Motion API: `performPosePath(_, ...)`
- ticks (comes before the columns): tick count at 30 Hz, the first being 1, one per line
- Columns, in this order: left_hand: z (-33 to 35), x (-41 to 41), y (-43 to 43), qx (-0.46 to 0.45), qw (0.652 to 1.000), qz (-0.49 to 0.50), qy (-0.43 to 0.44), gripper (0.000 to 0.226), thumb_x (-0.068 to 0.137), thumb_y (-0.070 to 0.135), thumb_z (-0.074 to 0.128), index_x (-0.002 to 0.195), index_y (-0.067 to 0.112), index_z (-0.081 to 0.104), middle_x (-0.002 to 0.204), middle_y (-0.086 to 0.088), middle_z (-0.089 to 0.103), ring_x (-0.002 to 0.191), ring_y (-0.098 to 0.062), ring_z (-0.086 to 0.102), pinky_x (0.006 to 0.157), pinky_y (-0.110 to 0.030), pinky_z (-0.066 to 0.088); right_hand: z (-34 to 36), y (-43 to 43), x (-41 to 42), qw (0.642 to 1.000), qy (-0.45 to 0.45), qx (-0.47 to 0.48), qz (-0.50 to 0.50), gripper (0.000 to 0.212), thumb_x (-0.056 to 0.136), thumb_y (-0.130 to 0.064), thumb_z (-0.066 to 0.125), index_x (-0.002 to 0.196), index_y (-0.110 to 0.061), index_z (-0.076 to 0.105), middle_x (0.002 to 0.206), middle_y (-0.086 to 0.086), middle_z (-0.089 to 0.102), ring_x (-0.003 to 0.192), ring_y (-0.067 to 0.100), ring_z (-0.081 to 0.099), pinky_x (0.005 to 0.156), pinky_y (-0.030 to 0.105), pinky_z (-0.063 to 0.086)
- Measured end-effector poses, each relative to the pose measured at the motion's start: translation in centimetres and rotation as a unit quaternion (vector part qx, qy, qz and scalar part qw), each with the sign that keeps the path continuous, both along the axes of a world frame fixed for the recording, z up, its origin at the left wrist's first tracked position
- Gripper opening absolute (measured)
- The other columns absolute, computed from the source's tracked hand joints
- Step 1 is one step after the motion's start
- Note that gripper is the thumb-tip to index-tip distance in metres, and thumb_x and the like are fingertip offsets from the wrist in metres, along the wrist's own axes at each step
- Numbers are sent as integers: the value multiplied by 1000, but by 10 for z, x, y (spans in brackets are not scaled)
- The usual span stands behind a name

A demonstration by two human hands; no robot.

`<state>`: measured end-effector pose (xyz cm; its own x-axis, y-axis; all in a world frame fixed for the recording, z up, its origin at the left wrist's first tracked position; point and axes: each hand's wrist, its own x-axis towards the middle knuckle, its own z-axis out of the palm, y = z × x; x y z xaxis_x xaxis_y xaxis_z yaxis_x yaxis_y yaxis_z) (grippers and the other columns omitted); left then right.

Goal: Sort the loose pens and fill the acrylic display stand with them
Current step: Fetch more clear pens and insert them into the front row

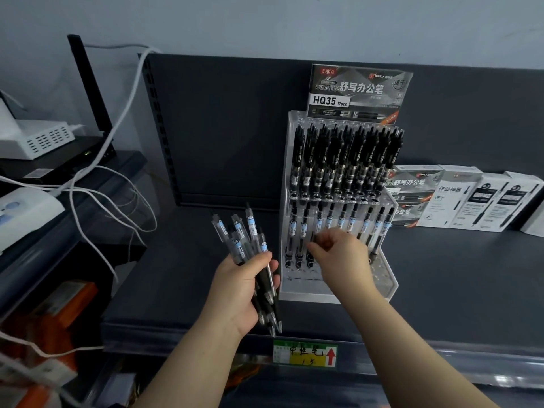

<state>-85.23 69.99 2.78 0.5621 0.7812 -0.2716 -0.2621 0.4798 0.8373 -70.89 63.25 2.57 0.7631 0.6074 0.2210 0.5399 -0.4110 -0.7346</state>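
A bundle of loose pens (250, 240) is gripped by the left hand (244, 290). Its fingers (272, 267) are curled round the barrels, with the clip ends fanned out above the fingers and the tips projecting below the palm.

The right hand (338, 254) is held at the lower tier of the acrylic display stand (284, 201), just to the right of the left-hand fingers. Its fingers (318, 241) are bent close together, and a single pen (318, 222) is pinched at the fingertips. Whether the tip of this pen is seated in a hole cannot be told.

Further blue-labelled pens (368, 226) are stood in the same tier on both sides of the right-hand fingers. Above those fingers, the upper tier is filled with black pens (347, 154), and a header card (357, 92) marked HQ35 is mounted above them.

The stand is placed on a dark shelf (176, 275). Pen boxes (459, 198) are lined up well to the right of the fingers. A price label (304, 353) is fixed on the shelf edge below both hands. White cables (129, 92) are draped to the left of the left-hand fingers.
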Motion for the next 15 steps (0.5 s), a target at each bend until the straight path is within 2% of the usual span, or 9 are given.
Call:
performPosePath(7, 1, 0, 0, -10, 1000, 5, -8, 8, 84, 2, 64, 89, 9, 63, 77, -3, 64, 72, -14, 66, 66, -31, 57, -3, 1, 4, 998, -45, -37, 1, 13, 88, -25, 62, 87, -12, 62, 65, -8, 54, 57, 0, 46, 47, 13, 31)
performPosePath(12, 2, 0, 1, -14, 1000, -4, -12, 9, 84, 2, 65, 89, 9, 64, 75, -2, 66, 72, -15, 67, 67, -32, 58, -5, -1, 7, 998, -45, -46, 18, 16, 85, -27, 66, 83, -13, 59, 66, -7, 54, 60, 4, 49, 50, 12, 36)
performPosePath(15, 3, 1, 0, -21, 1000, -9, -16, 9, 84, 2, 65, 90, 9, 64, 68, -1, 69, 68, -14, 68, 66, -31, 58, -2, -2, 7, 997, -34, -57, 35, 16, 84, -26, 68, 80, -16, 56, 69, -7, 54, 65, 10, 53, 53, 17, 39)
